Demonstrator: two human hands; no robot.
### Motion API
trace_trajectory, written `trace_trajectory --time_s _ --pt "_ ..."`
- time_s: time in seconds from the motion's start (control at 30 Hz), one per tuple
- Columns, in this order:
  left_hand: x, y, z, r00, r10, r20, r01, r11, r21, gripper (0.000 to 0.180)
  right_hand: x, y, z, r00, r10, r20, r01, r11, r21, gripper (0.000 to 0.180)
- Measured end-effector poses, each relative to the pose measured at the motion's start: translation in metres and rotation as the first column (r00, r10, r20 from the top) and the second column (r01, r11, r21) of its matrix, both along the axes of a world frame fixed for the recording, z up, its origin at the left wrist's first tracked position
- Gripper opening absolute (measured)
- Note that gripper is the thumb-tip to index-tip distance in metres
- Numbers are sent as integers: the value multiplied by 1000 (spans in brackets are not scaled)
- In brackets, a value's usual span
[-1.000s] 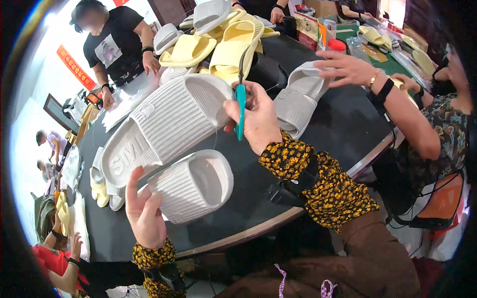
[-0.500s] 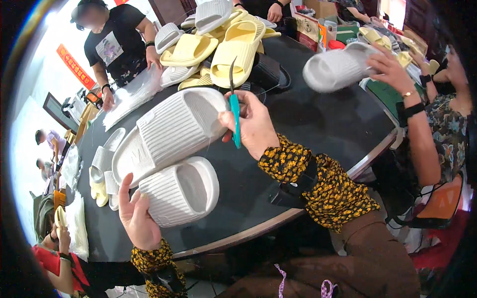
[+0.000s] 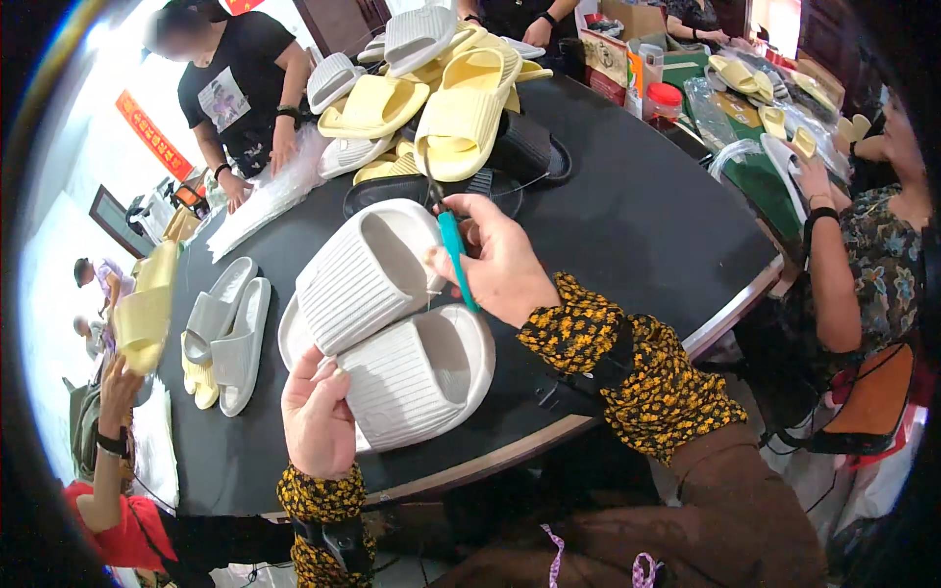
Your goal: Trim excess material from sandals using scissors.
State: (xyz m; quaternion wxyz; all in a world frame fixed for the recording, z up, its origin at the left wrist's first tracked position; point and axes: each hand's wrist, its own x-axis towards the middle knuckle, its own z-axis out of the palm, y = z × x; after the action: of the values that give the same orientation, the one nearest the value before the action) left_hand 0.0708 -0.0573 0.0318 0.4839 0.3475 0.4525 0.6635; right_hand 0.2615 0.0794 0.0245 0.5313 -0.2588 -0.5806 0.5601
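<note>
Two light grey ribbed slippers lie side by side before me, the upper slipper (image 3: 368,279) partly against the lower slipper (image 3: 417,377). My left hand (image 3: 321,416) is closed at their left side, thumb and fingers pinching the edge where the two meet. In my right hand (image 3: 498,263) is a pair of teal-handled scissors (image 3: 453,247), dark blades pointing up and away. The thumb and fingertips of that hand are by the open end of the upper slipper; whether they also grip it I cannot tell.
A pile of yellow, grey and black slippers (image 3: 466,118) stands at the table's far side. Grey slippers (image 3: 240,338) and a yellow one lie at the left. One co-worker handles clear bags (image 3: 270,191); another lifts a yellow slipper (image 3: 147,309). The curved table edge (image 3: 725,309) runs near me.
The upper slipper has come down and right, closer beside the lower one, which also shifted right. My left hand closed on them. The right-hand co-worker's grey slipper moved away to the green table.
</note>
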Motion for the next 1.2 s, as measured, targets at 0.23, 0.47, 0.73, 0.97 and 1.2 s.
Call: trace_trajectory --time_s 0.23,0.47,0.73,0.97,1.2 --pt "12 24 12 995 -99 15 99 995 -6 48 30 2 34 962 -202 -183 212 977 35 40" --pt "49 56 9 934 -354 50 355 935 -21 50 53 -21 47 980 -103 -170 112 993 42 40" --pt "115 147 31 784 -620 -2 619 782 80 40 62 -31 64 953 -115 -281 145 985 88 45" --pt "150 217 18 641 -355 -681 546 834 79 79 59 -38 71 949 -187 -255 215 973 86 42" --pt "89 183 1 762 -489 -425 491 864 -113 61 56 -26 57 958 -157 -238 184 979 94 41"
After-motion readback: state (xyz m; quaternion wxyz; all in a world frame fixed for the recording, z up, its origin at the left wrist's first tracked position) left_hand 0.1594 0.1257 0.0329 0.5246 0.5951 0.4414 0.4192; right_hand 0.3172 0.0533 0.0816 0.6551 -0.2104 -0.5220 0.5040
